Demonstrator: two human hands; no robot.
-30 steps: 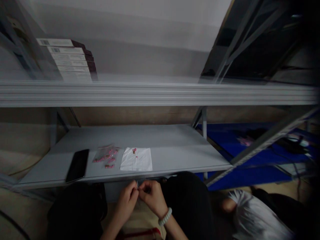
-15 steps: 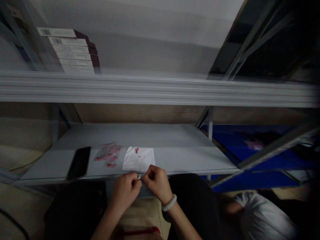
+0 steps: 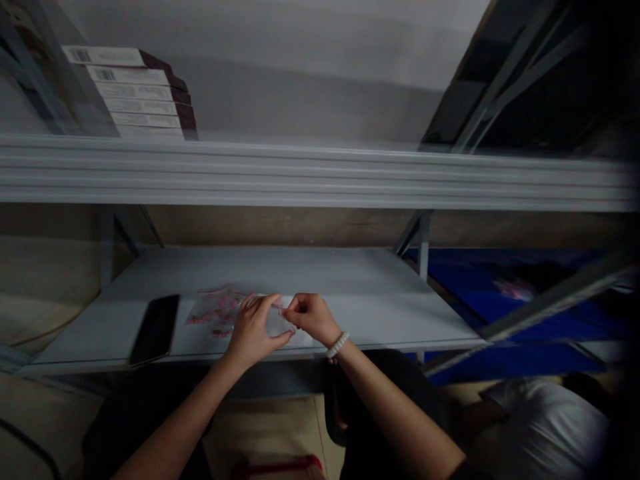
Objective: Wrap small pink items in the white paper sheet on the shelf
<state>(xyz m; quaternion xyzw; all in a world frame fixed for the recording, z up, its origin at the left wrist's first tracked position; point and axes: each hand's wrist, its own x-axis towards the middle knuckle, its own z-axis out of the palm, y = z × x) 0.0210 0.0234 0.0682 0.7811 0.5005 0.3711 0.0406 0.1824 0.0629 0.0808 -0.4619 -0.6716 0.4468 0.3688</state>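
Observation:
My left hand [image 3: 256, 333] is over the white paper sheet [image 3: 304, 339], its thumb and fingers spread apart in a curve. Nothing I can make out is gripped in it. Close beside it, my right hand [image 3: 313, 317] is closed in a pinch near the left fingertips; something tiny and pale shows there, too small to name. A pale beaded bracelet [image 3: 339, 345] circles the right wrist. Left of the paper lie clear plastic bags [image 3: 215, 308] with small pink and reddish beads. My hands hide most of the paper and whatever lies on it.
A black phone [image 3: 156, 328] lies at the left of the grey shelf [image 3: 360, 270]. Above it runs a ribbed metal edge [image 3: 320, 175], with stacked white boxes [image 3: 140, 93] behind. A person in a grey shirt [image 3: 555, 427] is at lower right, near a blue surface [image 3: 460, 280].
Both hands have moved up and forward from the shelf's front edge to over the paper. My left hand has gone from a closed pinch to spread fingers; the right still pinches.

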